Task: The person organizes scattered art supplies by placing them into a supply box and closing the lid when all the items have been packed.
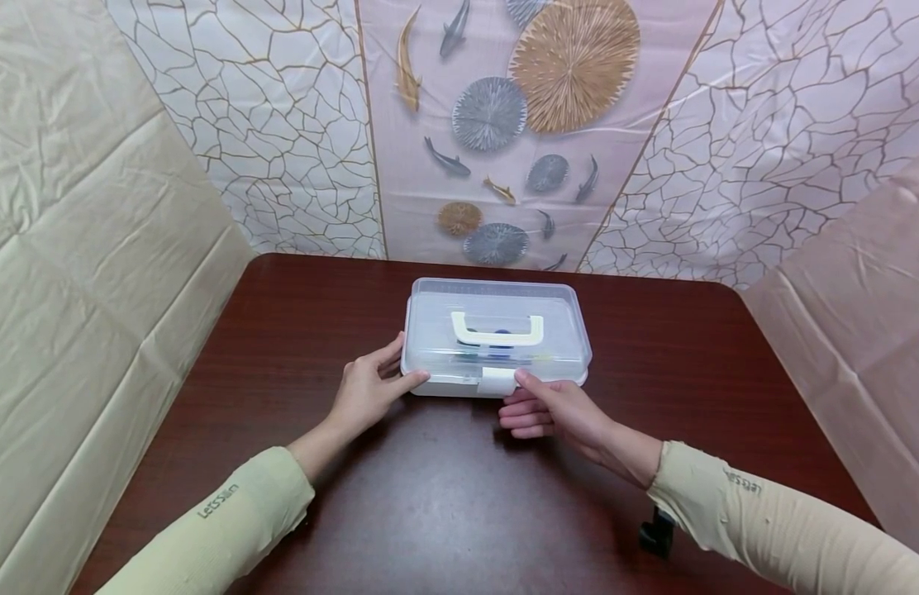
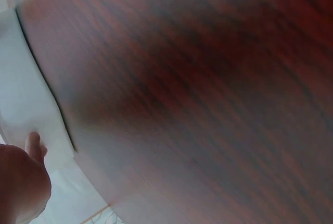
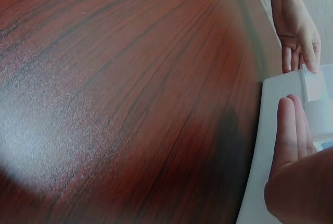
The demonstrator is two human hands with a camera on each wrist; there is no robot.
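A clear-lidded plastic storage box (image 1: 433,310) with a white base sits on the table, its lid down. On top lies a white carry handle (image 1: 497,338), and a white latch (image 1: 495,381) is at the front. My left hand (image 1: 364,390) grips the box's left front corner, thumb on the front edge and fingers at the side. The thumb of my right hand (image 1: 571,411) touches the latch's right end, while its other fingers extend just below and in front. In the right wrist view, the fingers (image 3: 285,130) look straight beside the white base.
A dark reddish-brown table (image 1: 430,487) carries the box near its back edge. Behind it hangs a patterned cloth (image 1: 303,107) with fish and round motifs. Beige cloth walls (image 1: 73,248) flank both sides. Blurred coloured items (image 1: 502,333) show through the lid.
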